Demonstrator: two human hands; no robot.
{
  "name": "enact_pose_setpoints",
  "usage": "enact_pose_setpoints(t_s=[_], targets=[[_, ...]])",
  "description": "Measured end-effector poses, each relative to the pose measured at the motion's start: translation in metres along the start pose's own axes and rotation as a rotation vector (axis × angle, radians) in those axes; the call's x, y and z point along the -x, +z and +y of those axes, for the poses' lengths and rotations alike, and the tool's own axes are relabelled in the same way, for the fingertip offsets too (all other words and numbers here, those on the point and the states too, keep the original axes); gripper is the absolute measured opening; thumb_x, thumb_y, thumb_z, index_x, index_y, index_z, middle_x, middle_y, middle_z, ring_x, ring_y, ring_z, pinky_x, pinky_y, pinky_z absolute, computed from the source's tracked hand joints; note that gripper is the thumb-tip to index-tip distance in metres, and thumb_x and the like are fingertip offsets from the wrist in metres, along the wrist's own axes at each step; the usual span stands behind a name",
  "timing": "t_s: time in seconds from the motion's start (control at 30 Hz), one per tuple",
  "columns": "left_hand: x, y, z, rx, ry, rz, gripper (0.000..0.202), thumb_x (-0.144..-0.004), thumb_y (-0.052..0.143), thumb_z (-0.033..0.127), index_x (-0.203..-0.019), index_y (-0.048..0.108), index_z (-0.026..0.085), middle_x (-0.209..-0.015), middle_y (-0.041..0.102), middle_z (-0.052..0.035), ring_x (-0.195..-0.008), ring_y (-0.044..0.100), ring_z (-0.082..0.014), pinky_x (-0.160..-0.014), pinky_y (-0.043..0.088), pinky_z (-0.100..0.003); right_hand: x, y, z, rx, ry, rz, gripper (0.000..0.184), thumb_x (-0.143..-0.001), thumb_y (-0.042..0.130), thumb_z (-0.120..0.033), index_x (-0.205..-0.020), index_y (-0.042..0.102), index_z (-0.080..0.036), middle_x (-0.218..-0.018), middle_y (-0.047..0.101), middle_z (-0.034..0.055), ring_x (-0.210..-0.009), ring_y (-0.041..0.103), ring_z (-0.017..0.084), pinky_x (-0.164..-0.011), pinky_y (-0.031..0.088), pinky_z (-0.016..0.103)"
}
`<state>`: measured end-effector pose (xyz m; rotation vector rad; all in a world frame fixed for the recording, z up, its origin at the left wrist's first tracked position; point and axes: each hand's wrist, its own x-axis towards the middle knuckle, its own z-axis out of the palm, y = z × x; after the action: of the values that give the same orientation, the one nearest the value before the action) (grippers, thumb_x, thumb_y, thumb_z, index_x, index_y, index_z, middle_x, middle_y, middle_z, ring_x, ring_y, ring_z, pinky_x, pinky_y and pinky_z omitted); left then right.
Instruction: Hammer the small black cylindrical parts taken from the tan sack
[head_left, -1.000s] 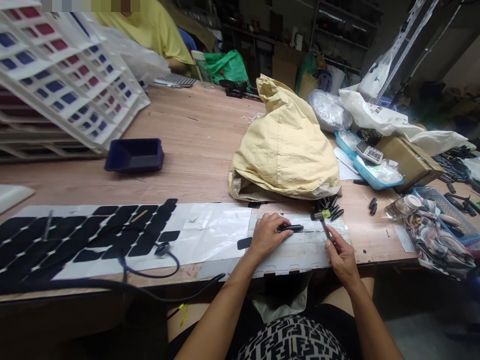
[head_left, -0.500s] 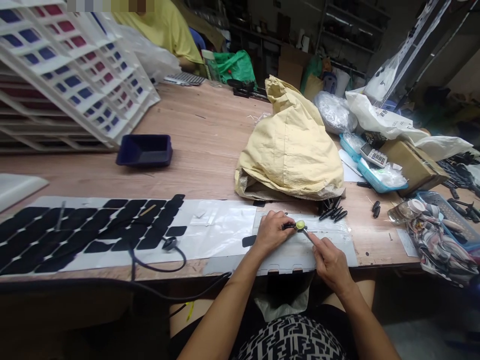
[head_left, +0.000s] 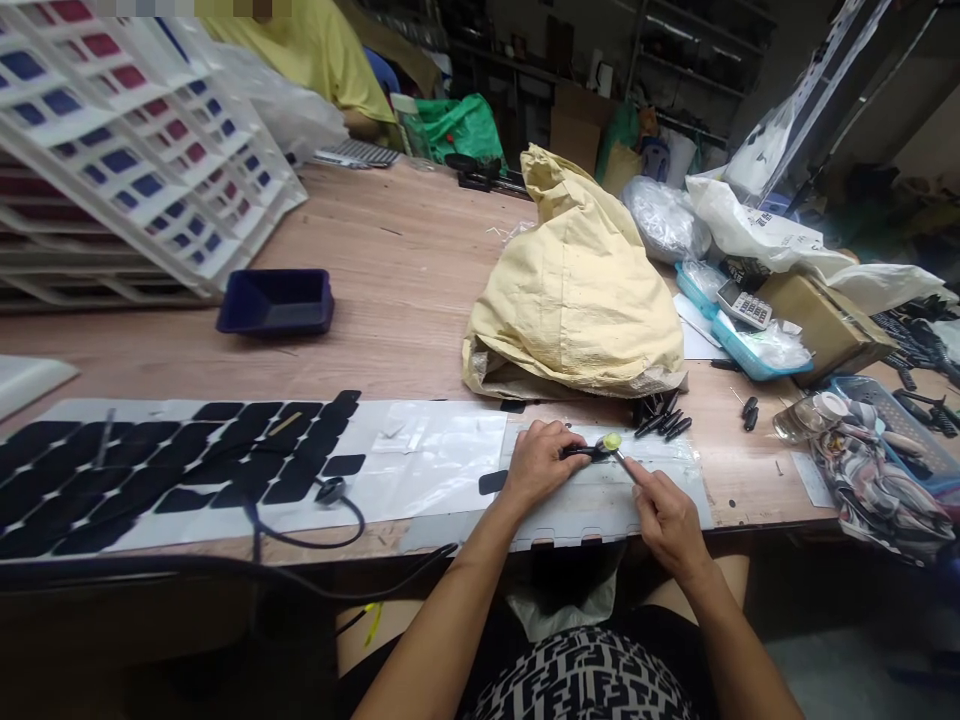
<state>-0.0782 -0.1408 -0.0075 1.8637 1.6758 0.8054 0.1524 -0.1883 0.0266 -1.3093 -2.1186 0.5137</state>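
On a pale grey sheet [head_left: 660, 490] at the table's front edge, my left hand [head_left: 536, 465] is closed on a small black part [head_left: 581, 452]. My right hand [head_left: 670, 522] grips a thin metal-shafted tool with a round yellow-green head [head_left: 612, 441]. That head is at the right end of the black part; whether they touch I cannot tell. Several slim black pieces [head_left: 664, 420] lie just beyond my right hand. One flat black pad [head_left: 493, 482] rests beside my left wrist.
White sheets carry rows of black pads [head_left: 255, 450] on the left, crossed by a dark cable [head_left: 315, 538]. A yellow cloth sack [head_left: 574, 300] stands behind my hands. Further out are a dark blue tray [head_left: 276, 302], a white crate [head_left: 150, 150], a jar [head_left: 810, 418] and a person in yellow [head_left: 322, 60].
The tool's yellow-green head has shifted slightly right, and more of the black part shows beside my left fingers. The whole view has moved a little.
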Motion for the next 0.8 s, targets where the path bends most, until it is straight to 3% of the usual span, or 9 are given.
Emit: enact_pose_setpoints(t_s=[0.07,0.13,0.2,0.27,0.43,0.5,0.57,0.67,0.8], targets=[[0.001,0.0,0.0,0.002,0.001,-0.004,0.014,-0.083,0.071,0.035,-0.095,0.077,0.03,-0.094,0.068,-0.002,-0.102,0.052,-0.026,-0.091,0.037,-0.04,-0.002,0.0,0.004,-0.107,0.035,0.066,0.044,-0.099,0.048,-0.023,-0.141,0.06,-0.028,-0.105,0.07,0.0086,-0.095,0.066,0.023,-0.089,0.055,0.038],[0.001,0.0,0.0,-0.003,0.003,-0.009,0.014,-0.083,0.071,0.035,-0.095,0.077,0.03,-0.095,0.068,-0.0018,-0.103,0.052,-0.0259,-0.091,0.037,-0.04,-0.004,-0.001,0.01,-0.256,0.123,0.134,0.041,-0.098,0.053,-0.028,-0.138,0.063,-0.027,-0.11,0.07,0.0092,-0.094,0.066,0.024,-0.082,0.057,0.037],[0.0,0.0,-0.002,-0.008,0.007,-0.01,0.014,-0.083,0.07,0.035,-0.095,0.076,0.029,-0.096,0.069,-0.0017,-0.103,0.052,-0.0257,-0.091,0.037,-0.04,-0.007,-0.003,0.018,-0.455,0.278,0.157,0.043,-0.096,0.058,-0.033,-0.138,0.062,-0.027,-0.097,0.069,0.0065,-0.07,0.063,0.017,-0.057,0.055,0.029],[-0.001,0.0,-0.003,-0.005,0.016,-0.002,0.013,-0.084,0.069,0.035,-0.094,0.074,0.028,-0.096,0.069,-0.0018,-0.101,0.052,-0.0254,-0.092,0.037,-0.04,-0.01,-0.005,0.027,-0.67,0.42,0.163,0.049,-0.093,0.061,-0.038,-0.14,0.058,-0.026,-0.08,0.063,0.0002,-0.047,0.05,0.01,-0.038,0.041,0.021],[0.016,-0.008,0.008,0.26,0.1,0.004,0.018,-0.087,0.061,0.036,-0.096,0.07,0.023,-0.092,0.067,-0.0041,-0.095,0.055,-0.0232,-0.089,0.043,-0.036,-0.013,-0.011,0.038,-0.955,0.524,0.294,0.061,-0.085,0.069,-0.039,-0.142,0.053,-0.025,-0.072,0.056,-0.0057,-0.041,0.045,0.007,-0.034,0.034,0.018],[0.036,-0.014,0.02,0.437,0.109,-0.087,0.023,-0.09,0.056,0.04,-0.099,0.068,0.022,-0.094,0.067,-0.0042,-0.09,0.059,-0.0211,-0.083,0.046,-0.033,-0.012,-0.013,0.038,-0.988,0.535,0.298,0.061,-0.085,0.069,-0.037,-0.142,0.052,-0.026,-0.072,0.056,-0.0056,-0.041,0.045,0.007,-0.034,0.034,0.018],[0.062,-0.017,0.034,0.551,0.086,-0.281,0.025,-0.092,0.055,0.043,-0.099,0.068,0.023,-0.093,0.069,-0.0032,-0.085,0.061,-0.0196,-0.078,0.047,-0.03,-0.011,-0.013,0.037,-0.999,0.538,0.286,0.061,-0.086,0.068,-0.037,-0.143,0.051,-0.026,-0.074,0.057,-0.005,-0.042,0.045,0.007,-0.035,0.035,0.018],[0.098,-0.013,0.044,0.544,0.068,-0.542,0.025,-0.092,0.056,0.044,-0.095,0.07,0.024,-0.089,0.071,-0.0021,-0.081,0.062,-0.0183,-0.076,0.046,-0.028,-0.01,-0.013,0.036,-1.002,0.543,0.275,0.062,-0.086,0.069,-0.037,-0.143,0.051,-0.026,-0.075,0.058,-0.0042,-0.043,0.046,0.007,-0.035,0.036,0.018],[0.127,0.017,0.025,0.306,-0.051,-0.584,0.02,-0.089,0.057,0.039,-0.095,0.07,0.026,-0.091,0.073,-0.0015,-0.084,0.064,-0.0199,-0.075,0.045,-0.029,-0.009,-0.013,0.037,-1.002,0.538,0.267,0.063,-0.086,0.069,-0.038,-0.144,0.05,-0.026,-0.075,0.059,-0.0039,-0.043,0.046,0.007,-0.035,0.036,0.018]])
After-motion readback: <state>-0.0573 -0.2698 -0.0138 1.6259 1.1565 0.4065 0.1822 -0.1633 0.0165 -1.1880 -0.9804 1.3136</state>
